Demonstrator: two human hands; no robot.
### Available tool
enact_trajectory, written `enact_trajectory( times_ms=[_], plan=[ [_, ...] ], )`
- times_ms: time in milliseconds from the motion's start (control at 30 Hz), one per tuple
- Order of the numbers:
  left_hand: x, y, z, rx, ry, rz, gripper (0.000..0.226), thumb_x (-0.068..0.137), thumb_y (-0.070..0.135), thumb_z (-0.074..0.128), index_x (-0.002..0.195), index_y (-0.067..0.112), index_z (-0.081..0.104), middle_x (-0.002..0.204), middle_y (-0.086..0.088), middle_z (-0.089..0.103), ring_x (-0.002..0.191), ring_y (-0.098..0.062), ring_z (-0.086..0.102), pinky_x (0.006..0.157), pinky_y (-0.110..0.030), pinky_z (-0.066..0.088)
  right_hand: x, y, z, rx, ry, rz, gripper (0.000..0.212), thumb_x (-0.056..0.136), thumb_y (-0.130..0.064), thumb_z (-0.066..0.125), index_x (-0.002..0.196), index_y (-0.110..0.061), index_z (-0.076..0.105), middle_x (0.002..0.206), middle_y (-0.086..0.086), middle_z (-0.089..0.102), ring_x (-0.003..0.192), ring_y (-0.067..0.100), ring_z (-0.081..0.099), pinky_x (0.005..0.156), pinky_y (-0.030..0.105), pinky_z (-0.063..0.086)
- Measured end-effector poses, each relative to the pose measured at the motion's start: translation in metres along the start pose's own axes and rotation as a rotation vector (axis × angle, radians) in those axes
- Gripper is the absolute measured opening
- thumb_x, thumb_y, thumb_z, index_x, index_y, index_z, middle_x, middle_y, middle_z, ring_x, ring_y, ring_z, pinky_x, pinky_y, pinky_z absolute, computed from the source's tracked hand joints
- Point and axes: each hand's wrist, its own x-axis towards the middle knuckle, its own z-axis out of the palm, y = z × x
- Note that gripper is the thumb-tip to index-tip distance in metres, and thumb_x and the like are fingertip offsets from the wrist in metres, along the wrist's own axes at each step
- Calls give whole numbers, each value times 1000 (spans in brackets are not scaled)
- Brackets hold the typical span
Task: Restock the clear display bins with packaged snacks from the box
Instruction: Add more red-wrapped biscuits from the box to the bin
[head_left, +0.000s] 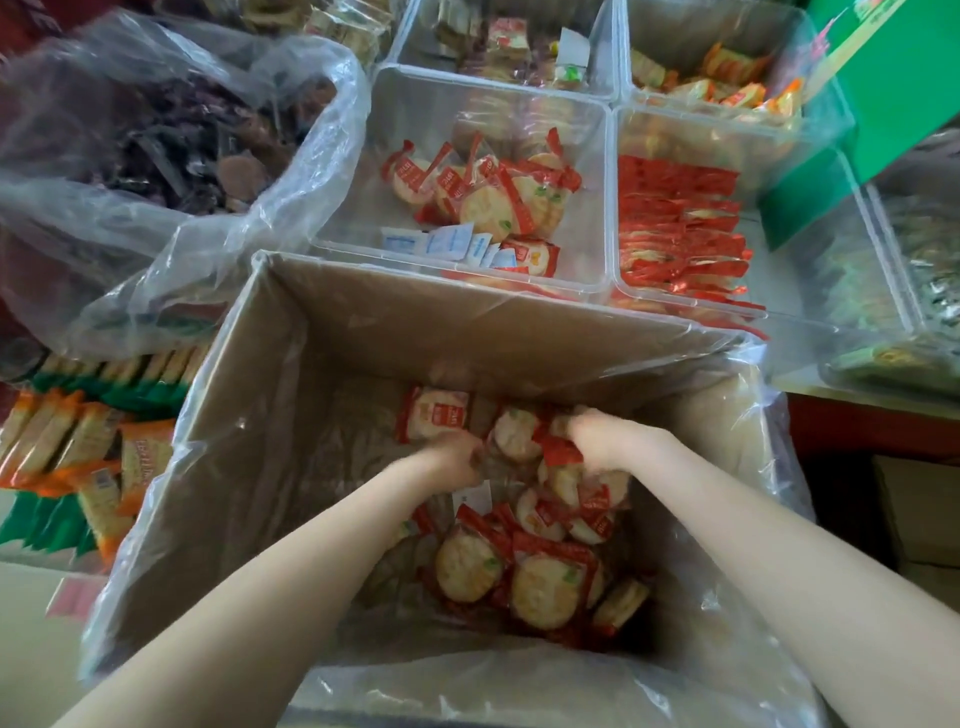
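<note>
The red-and-clear cracker packets (540, 566) carry white lettering on their red ends, but it is too blurred to read; the same holds for the orange-wrapped biscuit packs (140, 457) left of the cardboard box (395, 332), whose print shows only as a smear.

The packets lie heaped on the floor of the box, toward its right wall and near edge, inside a clear plastic liner (727, 597) that folds out over the rim. Both forearms reach down into the box from the near edge. The left hand (457, 460) is low in the middle of the box, at the left edge of the heap, fingers curled down among the packets; motion blur hides whether it grips any. The right hand (597, 441) is at the far side of the heap, fingers curled around a bunch of packets, with red wrapper ends showing under the palm.

Past the far edge of the box sits a clear display bin (358, 208), with more of the same packets piled toward its right wall and a few small white-and-blue sachets (441, 241) along its near wall. The bin just right (810, 223) holds rows of red packets.
</note>
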Motion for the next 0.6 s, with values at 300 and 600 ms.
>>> enact_trajectory(
  times_ms=[300, 600],
  plan=[
    [63, 28, 70, -312, -47, -160, 37, 88, 22, 62, 120, 4, 57, 116, -13, 62, 91, -23, 61, 75, -30, 48, 56, -4, 50, -394, -41, -209, 51, 102, -34, 20, 150, -28, 4, 159, 2, -5, 146, 27, -1, 118, 42, 0],
    [60, 30, 66, -120, -3, -68, 39, 89, 16, 56, 127, 6, 51, 126, -12, 56, 115, -27, 54, 94, -30, 45, 17, 7, -3, -131, 9, -231, 48, 71, -29, 76, 111, -9, 58, 112, 9, 54, 100, 27, 55, 78, 29, 48]
  ],
)
